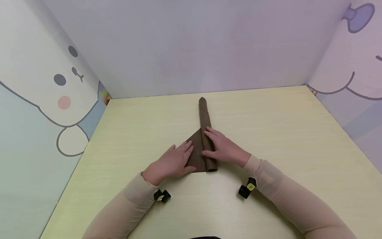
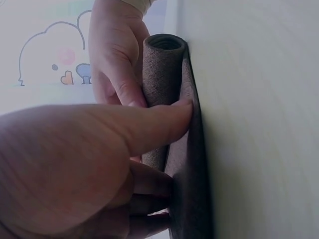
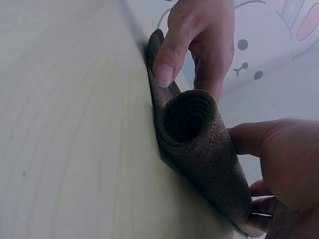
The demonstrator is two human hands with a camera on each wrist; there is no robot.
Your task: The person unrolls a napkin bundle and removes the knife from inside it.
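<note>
A brown cloth (image 1: 196, 156) lies on the table, its right part wound into a long narrow roll (image 1: 204, 114) that points to the far edge. The left part is a flat triangle. On that flat part rests my left hand (image 1: 173, 162), fingers extended and thumb near the front edge. My right hand (image 1: 226, 147) lies on the roll from the right, fingertips and thumb touching it. Spiral layers show in the roll's near end (image 3: 192, 119) in the right wrist view. The left wrist view shows the left thumb (image 2: 164, 122) pressing on the cloth beside the roll (image 2: 162, 69).
The pale wooden table (image 1: 143, 126) spreads around the cloth. A plain wall (image 1: 191, 46) stands behind its far edge, and cartoon-printed walls (image 1: 38, 132) flank it. Small black devices (image 1: 162, 196) are worn at both wrists.
</note>
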